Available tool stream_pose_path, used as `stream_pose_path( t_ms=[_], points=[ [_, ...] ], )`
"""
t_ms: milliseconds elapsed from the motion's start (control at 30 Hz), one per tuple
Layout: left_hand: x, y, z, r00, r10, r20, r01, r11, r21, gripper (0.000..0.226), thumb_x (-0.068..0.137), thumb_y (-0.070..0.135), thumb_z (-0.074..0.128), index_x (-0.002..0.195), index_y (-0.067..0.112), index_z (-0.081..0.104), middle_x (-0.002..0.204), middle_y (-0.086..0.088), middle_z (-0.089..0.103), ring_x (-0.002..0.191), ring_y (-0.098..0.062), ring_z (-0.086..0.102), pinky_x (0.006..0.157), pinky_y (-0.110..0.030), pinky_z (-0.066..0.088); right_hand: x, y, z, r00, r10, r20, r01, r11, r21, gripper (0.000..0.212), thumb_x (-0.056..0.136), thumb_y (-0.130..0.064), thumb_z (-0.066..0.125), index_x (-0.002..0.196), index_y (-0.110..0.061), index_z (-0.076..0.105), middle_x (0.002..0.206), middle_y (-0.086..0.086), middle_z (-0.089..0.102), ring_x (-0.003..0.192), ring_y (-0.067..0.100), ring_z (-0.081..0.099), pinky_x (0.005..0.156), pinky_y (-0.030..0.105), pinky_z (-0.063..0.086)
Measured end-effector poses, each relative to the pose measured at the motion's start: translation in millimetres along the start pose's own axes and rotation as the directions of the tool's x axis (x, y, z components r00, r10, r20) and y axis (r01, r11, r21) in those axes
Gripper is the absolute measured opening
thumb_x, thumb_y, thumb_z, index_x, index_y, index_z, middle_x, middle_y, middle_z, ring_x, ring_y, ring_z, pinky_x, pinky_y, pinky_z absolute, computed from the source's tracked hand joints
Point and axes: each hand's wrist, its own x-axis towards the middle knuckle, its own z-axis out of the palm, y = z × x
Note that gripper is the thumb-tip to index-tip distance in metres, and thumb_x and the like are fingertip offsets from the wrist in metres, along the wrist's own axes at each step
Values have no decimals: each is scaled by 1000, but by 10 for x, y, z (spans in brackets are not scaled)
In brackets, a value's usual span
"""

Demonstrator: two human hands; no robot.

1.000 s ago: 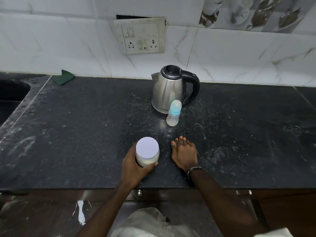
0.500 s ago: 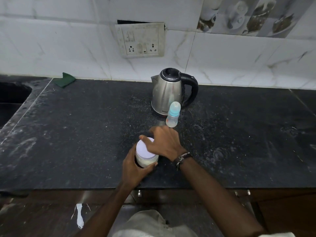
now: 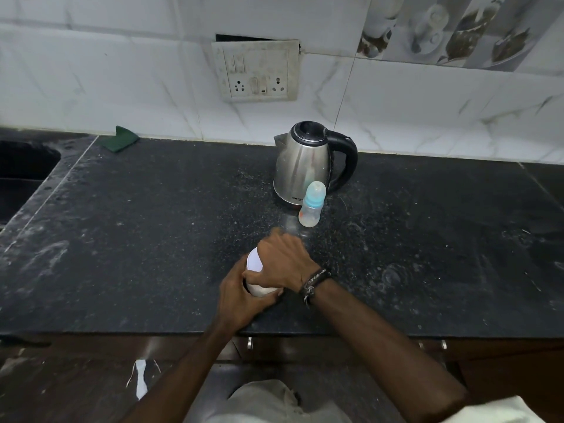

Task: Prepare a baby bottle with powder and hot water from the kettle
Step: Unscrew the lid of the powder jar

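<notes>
The right hand (image 3: 282, 264) lies over the top of the powder jar (image 3: 254, 277), its fingers curled down round the white lid (image 3: 253, 261), so it grips the lid from above. The left hand (image 3: 241, 296) wraps the jar's body from the near side and holds it on the worktop (image 3: 152, 239). The jar stands close to the worktop's front edge, mostly hidden by the two hands.

The step in hand looks like unscrewing the lid. To do it well, the left hand should keep the jar pressed down and steady while the right hand turns, so the jar does not skid towards the edge. The lid is best lifted straight up once loose, since a jerk could scatter powder. Whether the lid has loosened at all cannot be told from this view.

Farther back, the baby bottle (image 3: 311, 206) stands upright with its cap on, just in front of the steel kettle (image 3: 302, 166), touching or nearly touching its base. It will need opening before any powder goes in. The kettle's black handle points right. A green cloth (image 3: 122, 138) lies at the back left corner, a socket plate (image 3: 259, 71) is on the tiled wall, and the sink (image 3: 24, 169) is at far left.
</notes>
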Motion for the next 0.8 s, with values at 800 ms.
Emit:
stream_pose_path(
  t_ms=[800],
  points=[
    [34,-20,-24,999,-29,37,25,996,87,70,45,44,95,104,32,60,101,9,72,92,-5,70,79,-33,59,25,-101,-120,996,-22,91,43,971,-237,58,99,-59,38,108,-12,70,114,11,68,104,32,65,79,36,44]
  ],
)
